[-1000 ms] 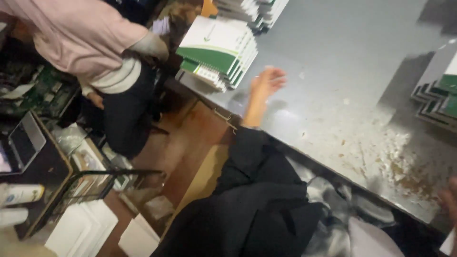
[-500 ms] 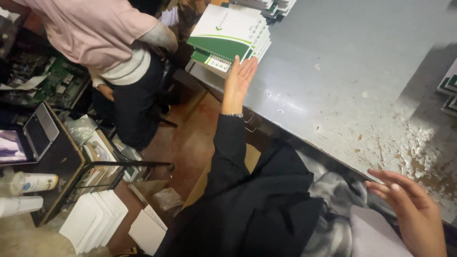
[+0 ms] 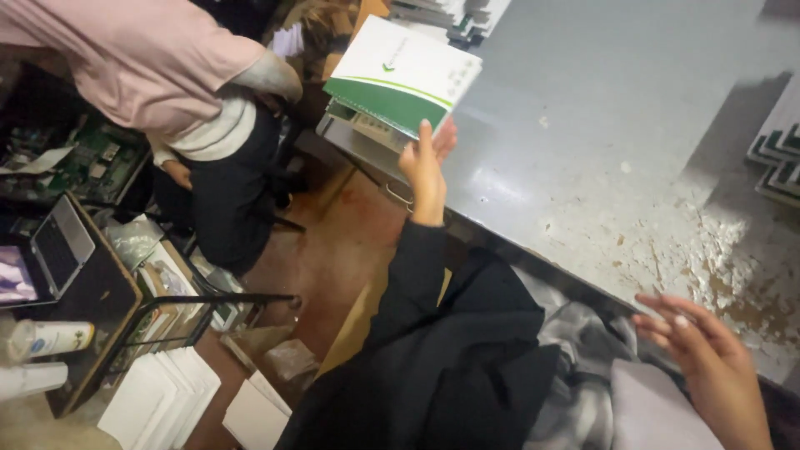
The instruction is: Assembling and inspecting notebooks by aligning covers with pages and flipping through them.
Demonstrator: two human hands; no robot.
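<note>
My left hand (image 3: 425,162), in a black sleeve, grips the near edge of a stack of flat white-and-green boxes (image 3: 398,77) and tilts it up off the corner of the grey table (image 3: 600,108). My right hand (image 3: 708,367) hovers open at the table's near edge at the lower right, fingers spread, holding nothing. A patch of white and brown crumbs and dust (image 3: 708,250) lies on the table just beyond that hand.
Another person in a pink top and dark trousers (image 3: 158,75) bends over at the upper left. More green-and-white boxes (image 3: 779,150) lie at the right edge. White sheets (image 3: 158,400) are stacked on the floor beside a dark rack (image 3: 92,292).
My left hand has reached the box stack, taken hold of it and lifted its near edge. My right hand has come into view at the lower right.
</note>
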